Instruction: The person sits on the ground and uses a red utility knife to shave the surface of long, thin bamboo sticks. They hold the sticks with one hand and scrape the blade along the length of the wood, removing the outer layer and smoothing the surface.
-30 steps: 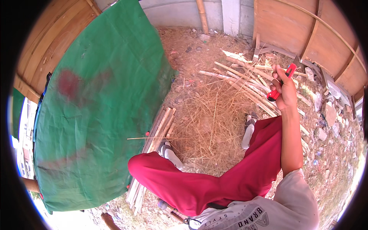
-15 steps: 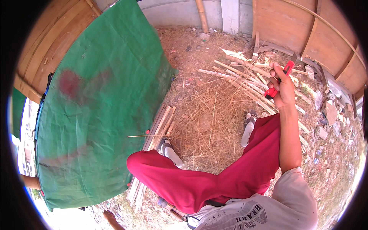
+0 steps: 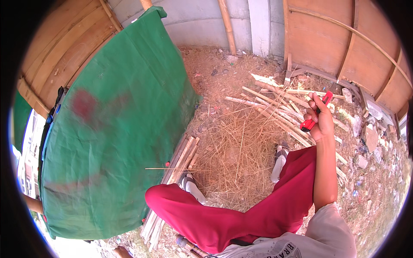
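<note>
My right hand [image 3: 322, 124] is raised over my right knee and is closed around a red utility knife [image 3: 310, 124], held upright. My legs in red trousers [image 3: 241, 219] are bent in front of me, with feet in grey-white shoes [image 3: 279, 161] resting on dry straw. A thin bamboo sliver [image 3: 172, 168] pokes out level to the left above my left knee; what holds it is hidden. My left hand is not in the picture.
A green tarp [image 3: 116, 129] hangs on the left against a wooden wall. Split bamboo strips [image 3: 176, 165] lie at its foot, and more bamboo sticks [image 3: 275, 107] are piled beyond the straw heap [image 3: 234, 150]. Stones and rubble [image 3: 370, 137] lie on the right.
The view has tilted a little, so everything sits lower in the picture. My right hand still grips the red knife and has come down slightly toward my knee.
</note>
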Available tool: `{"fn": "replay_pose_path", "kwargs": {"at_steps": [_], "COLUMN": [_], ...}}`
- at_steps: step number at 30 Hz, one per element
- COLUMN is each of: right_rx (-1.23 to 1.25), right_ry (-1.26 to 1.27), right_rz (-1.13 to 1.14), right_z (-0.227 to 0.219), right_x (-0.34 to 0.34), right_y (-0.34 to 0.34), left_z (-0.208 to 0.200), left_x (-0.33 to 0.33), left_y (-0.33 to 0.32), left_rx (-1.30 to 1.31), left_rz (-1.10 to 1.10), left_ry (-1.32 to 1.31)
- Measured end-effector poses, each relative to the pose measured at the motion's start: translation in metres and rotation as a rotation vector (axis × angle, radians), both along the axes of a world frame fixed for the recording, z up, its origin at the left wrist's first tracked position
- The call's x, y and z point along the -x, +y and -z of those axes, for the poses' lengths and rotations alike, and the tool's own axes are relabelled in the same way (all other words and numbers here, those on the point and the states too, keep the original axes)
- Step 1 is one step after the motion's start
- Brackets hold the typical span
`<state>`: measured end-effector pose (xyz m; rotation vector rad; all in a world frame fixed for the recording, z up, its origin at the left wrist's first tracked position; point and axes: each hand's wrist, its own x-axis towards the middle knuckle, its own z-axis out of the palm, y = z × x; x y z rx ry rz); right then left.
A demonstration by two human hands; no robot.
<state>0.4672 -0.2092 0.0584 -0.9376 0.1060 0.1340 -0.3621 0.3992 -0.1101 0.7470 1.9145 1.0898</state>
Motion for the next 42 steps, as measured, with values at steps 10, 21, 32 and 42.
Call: {"fn": "replay_pose_path", "kwargs": {"at_steps": [10,21,32,42], "right_rx": [-0.049,0.008,0.014,0.021], "right_ry": [0.007,-0.022,-0.02,-0.016], "right_rz": [-0.051,-0.047,-0.092,-0.111], "right_z": [-0.002,-0.001,0.003,0.004], "right_x": [0.003,0.009,0.008,0.009], "right_y": [0.003,0.001,0.008,0.011], "left_z": [0.043,0.078,0.091,0.112], "left_x": [-0.037,-0.098,-0.056,-0.045], "left_y": [-0.039,-0.128,-0.16,-0.192], "left_rx": [-0.054,-0.002,-0.083,0.173], "left_rz": [-0.214,-0.245,-0.295,-0.435], "left_ry": [-0.19,-0.6,-0.37,-0.358]}}
